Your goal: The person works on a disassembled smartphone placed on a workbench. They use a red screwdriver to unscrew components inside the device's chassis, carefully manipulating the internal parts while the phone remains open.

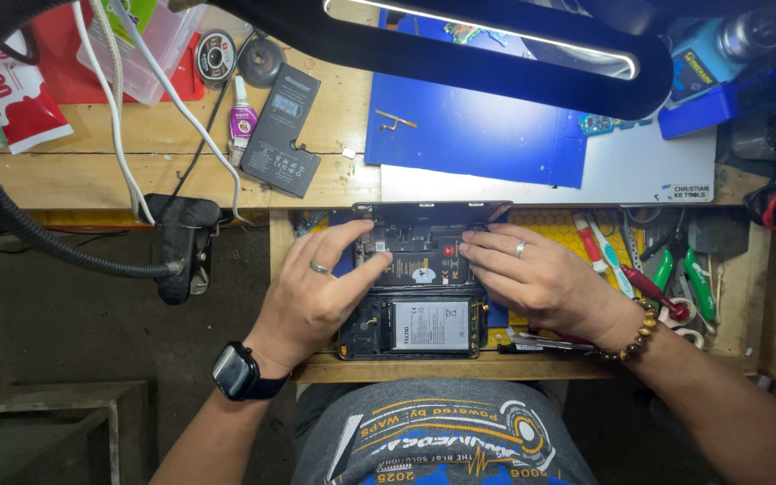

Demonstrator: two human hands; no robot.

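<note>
**Two opened phones stacked close, both hands pressing on the upper one**

Nearest the camera, below the hands, lies a second opened phone point(410, 326) with its battery exposed, flat at the front edge of the pull-out tray point(550, 364). Just beyond it sits the upper opened phone point(419, 251), touching or almost touching the lower one, under the counter point(163, 166) edge.

Left hand point(321, 287): fingers spread, not closed around anything, thumb and forefinger pressing down on the upper phone's left side near its board. Right hand point(532, 274): flat and open, fingertips pressing on the phone's right edge. Neither hand grips a tool.

Risks, as I judge them: uneven finger pressure over the exposed board could bend a connector or crack a thin part; a slip of the left thumb could push the upper phone onto the lower one's battery; the screwdrivers point(626, 269) lying just beside the right hand could be knocked into the open case.

Orientation: the upper phone's long axis appears to run left to right across the view, back side up, internals facing the camera. Which end is its top I cannot tell, the hands cover both ends.
</note>
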